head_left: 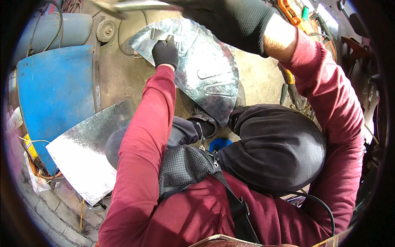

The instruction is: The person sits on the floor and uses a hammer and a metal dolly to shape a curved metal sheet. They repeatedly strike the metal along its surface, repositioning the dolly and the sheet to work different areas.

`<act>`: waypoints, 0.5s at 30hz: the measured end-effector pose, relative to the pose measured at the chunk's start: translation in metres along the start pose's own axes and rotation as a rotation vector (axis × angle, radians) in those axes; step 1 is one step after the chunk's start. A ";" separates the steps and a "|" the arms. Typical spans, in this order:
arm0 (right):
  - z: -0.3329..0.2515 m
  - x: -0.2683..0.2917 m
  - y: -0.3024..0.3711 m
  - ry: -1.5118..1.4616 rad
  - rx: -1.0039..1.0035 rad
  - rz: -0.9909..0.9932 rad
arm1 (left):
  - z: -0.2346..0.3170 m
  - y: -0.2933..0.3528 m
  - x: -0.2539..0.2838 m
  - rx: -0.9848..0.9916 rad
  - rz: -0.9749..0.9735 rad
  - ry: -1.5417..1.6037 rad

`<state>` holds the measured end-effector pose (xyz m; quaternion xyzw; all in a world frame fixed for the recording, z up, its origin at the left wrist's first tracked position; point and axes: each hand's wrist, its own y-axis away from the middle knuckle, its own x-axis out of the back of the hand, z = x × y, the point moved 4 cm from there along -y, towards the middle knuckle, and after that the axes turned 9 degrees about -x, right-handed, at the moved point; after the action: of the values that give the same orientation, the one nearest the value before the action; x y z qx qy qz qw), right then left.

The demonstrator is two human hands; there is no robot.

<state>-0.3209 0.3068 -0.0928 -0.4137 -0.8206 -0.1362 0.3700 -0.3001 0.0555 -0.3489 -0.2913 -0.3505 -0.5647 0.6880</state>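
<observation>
My right hand (pixel 230 22), in a black glove, is raised at the top of the view and closed round the handle of a hammer (pixel 142 5). The hammer's head end, at the upper left, is smeared by motion. Below it, my left hand (pixel 165 53), also gloved, grips a small flat metal piece (pixel 158 34) against a curved galvanized metal sheet (pixel 201 53). Pressed U-shaped and V-shaped marks show on that sheet. It lies in front of my feet, its near end close to my shoe (pixel 204 125).
Another shiny metal sheet (pixel 90 148) lies at my left, beside a blue panel (pixel 57 90). A grey cylinder (pixel 70 31) and a small wheel (pixel 106 31) are at the far left. Tools, including an orange one (pixel 290 14), lie at the right. Something blue (pixel 219 144) sits between my legs.
</observation>
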 end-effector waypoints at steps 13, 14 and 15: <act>0.048 -0.048 -0.002 0.245 -0.122 -0.021 | -0.002 -0.003 -0.007 -0.091 0.091 0.125; 0.053 -0.045 -0.013 0.057 -0.020 0.025 | -0.007 -0.007 -0.006 -0.127 0.153 0.184; 0.059 -0.048 -0.024 -0.137 0.070 0.054 | -0.017 -0.008 -0.009 -0.010 0.092 0.146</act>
<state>-0.3505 0.2958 -0.1659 -0.4310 -0.8368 -0.0688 0.3306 -0.3065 0.0455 -0.3663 -0.2686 -0.2830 -0.5539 0.7355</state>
